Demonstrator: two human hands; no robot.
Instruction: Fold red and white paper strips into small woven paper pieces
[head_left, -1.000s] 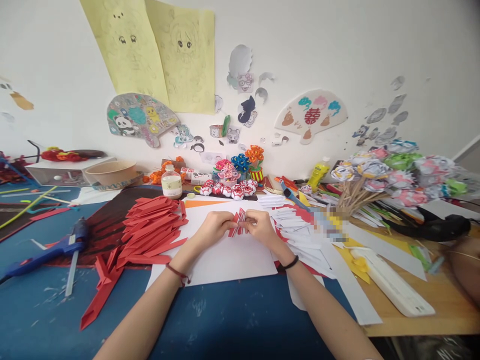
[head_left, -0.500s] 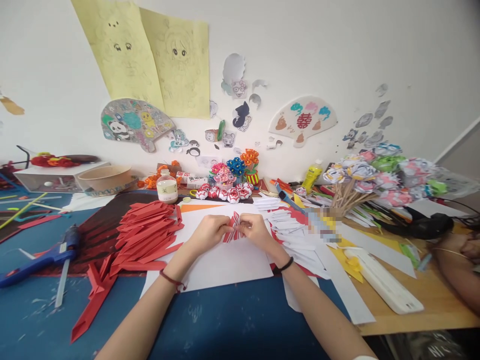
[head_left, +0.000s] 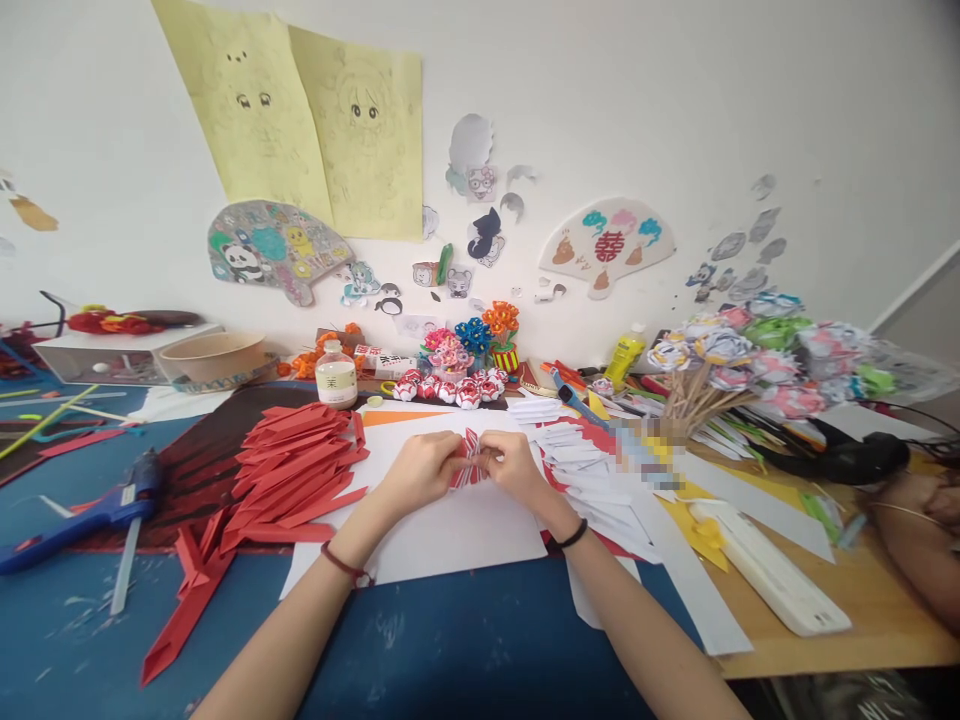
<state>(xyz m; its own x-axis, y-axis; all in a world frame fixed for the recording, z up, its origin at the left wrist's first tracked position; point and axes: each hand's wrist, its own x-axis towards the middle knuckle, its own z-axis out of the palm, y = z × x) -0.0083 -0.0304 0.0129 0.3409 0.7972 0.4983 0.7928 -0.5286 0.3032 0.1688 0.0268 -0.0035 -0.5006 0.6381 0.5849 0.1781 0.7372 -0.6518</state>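
My left hand (head_left: 420, 468) and my right hand (head_left: 512, 466) meet over a white sheet (head_left: 457, 525) on the blue table. Between their fingertips they pinch a small folded piece of red-and-white paper (head_left: 469, 458). A red cord circles my left wrist and a black band my right wrist. A heap of folded red paper strips (head_left: 292, 470) lies just left of my left hand. A pile of white folded strips (head_left: 592, 470) lies just right of my right hand.
A blue glue gun (head_left: 90, 510) lies at the left. A small bottle (head_left: 336, 378), red-and-white paper balls (head_left: 450, 390) and paper flowers (head_left: 480, 335) stand behind the sheet. A bunch of paper roses on sticks (head_left: 750, 350) sits right. Another person's arm (head_left: 919, 540) rests at the far right.
Both hands stay on the folded piece; the fingers have closed in tighter around it. The view has shifted slightly.
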